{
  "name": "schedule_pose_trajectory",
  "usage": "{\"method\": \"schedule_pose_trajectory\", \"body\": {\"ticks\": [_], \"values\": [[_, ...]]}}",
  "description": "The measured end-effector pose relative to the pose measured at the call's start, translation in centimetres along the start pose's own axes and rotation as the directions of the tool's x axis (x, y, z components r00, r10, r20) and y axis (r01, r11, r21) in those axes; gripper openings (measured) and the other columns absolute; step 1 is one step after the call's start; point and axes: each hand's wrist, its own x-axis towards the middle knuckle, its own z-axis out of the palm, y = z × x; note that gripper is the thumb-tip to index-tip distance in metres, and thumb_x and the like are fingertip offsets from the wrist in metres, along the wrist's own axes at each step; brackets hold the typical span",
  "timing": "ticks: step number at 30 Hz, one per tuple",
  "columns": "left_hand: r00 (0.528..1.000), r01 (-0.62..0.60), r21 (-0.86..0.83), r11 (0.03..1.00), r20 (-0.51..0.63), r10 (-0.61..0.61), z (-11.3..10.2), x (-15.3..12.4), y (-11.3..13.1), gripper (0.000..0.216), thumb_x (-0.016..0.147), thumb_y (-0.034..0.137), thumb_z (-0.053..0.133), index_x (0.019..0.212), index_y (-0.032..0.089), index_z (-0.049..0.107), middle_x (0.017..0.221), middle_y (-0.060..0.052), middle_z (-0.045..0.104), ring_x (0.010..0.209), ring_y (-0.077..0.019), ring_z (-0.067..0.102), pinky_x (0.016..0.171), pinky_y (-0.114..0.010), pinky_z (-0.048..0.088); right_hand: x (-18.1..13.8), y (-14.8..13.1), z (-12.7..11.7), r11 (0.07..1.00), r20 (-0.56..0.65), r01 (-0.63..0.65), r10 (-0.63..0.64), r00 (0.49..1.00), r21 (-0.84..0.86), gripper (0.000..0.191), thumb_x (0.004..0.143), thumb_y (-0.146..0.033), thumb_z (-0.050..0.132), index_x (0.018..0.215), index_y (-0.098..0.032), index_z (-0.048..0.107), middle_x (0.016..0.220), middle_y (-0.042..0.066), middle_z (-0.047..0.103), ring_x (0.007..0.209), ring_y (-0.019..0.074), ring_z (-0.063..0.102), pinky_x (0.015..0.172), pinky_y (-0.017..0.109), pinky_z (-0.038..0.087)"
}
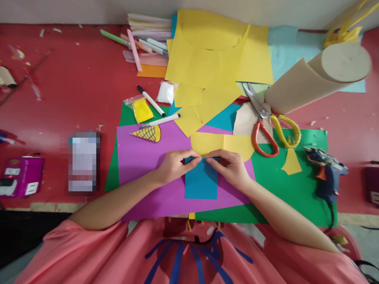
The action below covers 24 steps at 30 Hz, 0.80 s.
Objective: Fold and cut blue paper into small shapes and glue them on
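A blue rectangle of craft paper [201,183] lies over a purple sheet [148,177] in front of me. Its far edge is pinched between thumb and fingers of my left hand [174,166] and, close beside it, of my right hand [231,165]. Both sets of fingertips nearly meet at the middle of that edge. Just beyond them rests a rounded yellow paper piece [238,146], partly covered by my fingers. A yellow cone cutout with a dark grid [148,133] sits to the left on the purple sheet.
Right of my hands lie scissors [260,112] with red and yellow handles and a blue glue gun [327,173] on a green sheet [266,197]. A beige roll [316,79], yellow sheets [213,59], markers [151,100] and clay packets [142,110] stand farther back. A phone [83,161] lies left.
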Motion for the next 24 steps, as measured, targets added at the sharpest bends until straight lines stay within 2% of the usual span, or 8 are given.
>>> {"method": "schedule_pose_trajectory", "body": {"ticks": [5, 9, 13, 18, 24], "values": [[0.999, 0.012, -0.043, 0.999, 0.033, -0.01, 0.06, 0.27, 0.16, 0.017, 0.088, 0.03, 0.058, 0.085, 0.018, 0.07, 0.079, 0.001, 0.075, 0.069, -0.01, 0.067, 0.065, -0.016, 0.049, 0.06, 0.02, 0.22, 1.0, 0.014, 0.019, -0.018, 1.0, -0.018, 0.011, 0.088, -0.025, 0.06, 0.087, -0.02, 0.071, 0.085, 0.004, 0.076, 0.075, 0.016, 0.07, 0.069, 0.026, 0.053], [0.998, 0.018, -0.036, 0.999, 0.061, -0.015, 0.07, 0.22, 0.11, 0.018, 0.089, 0.031, 0.056, 0.085, 0.019, 0.069, 0.078, 0.001, 0.075, 0.069, -0.0104, 0.067, 0.068, -0.017, 0.05, 0.1, -0.11, 0.32, 1.0, 0.028, 0.029, -0.028, 0.999, -0.01, 0.011, 0.088, -0.023, 0.06, 0.087, -0.02, 0.07, 0.085, 0.004, 0.076, 0.077, 0.016, 0.07, 0.072, 0.026, 0.054], [0.998, 0.051, -0.036, 0.998, 0.026, -0.051, 0.01, 0.17, 0.07, 0.02, 0.089, 0.033, 0.056, 0.084, 0.019, 0.069, 0.078, 0.0, 0.074, 0.07, -0.0109, 0.067, 0.067, -0.018, 0.051, 0.15, -0.13, 0.07, 0.999, 0.027, -0.043, 0.043, 0.999, 0.026, 0.011, 0.087, -0.026, 0.063, 0.087, -0.021, 0.072, 0.088, 0.004, 0.076, 0.078, 0.0169, 0.07, 0.073, 0.027, 0.054], [0.995, 0.085, -0.074, 0.994, -0.044, -0.089, -0.06, 0.26, 0.09, 0.019, 0.088, 0.033, 0.057, 0.084, 0.019, 0.069, 0.077, 0.0, 0.074, 0.068, -0.0102, 0.066, 0.063, -0.017, 0.049, 0.27, 0.28, -0.15, 0.976, -0.028, -0.146, 0.153, 0.988, 0.159, 0.013, 0.083, -0.03, 0.068, 0.087, -0.019, 0.072, 0.083, 0.004, 0.075, 0.073, 0.0164, 0.069, 0.065, 0.027, 0.054], [0.988, 0.148, -0.08, 0.986, -0.026, -0.151, -0.22, 0.35, 0.14, 0.024, 0.088, 0.04, 0.058, 0.085, 0.02, 0.072, 0.08, 0.0, 0.075, 0.072, -0.0122, 0.067, 0.065, -0.019, 0.05, 0.32, 0.39, -0.14, 0.968, -0.047, -0.166, 0.178, 0.983, 0.188, 0.015, 0.082, -0.033, 0.069, 0.083, -0.018, 0.072, 0.082, 0.004, 0.075, 0.073, 0.0166, 0.068, 0.066, 0.028, 0.053]]}}
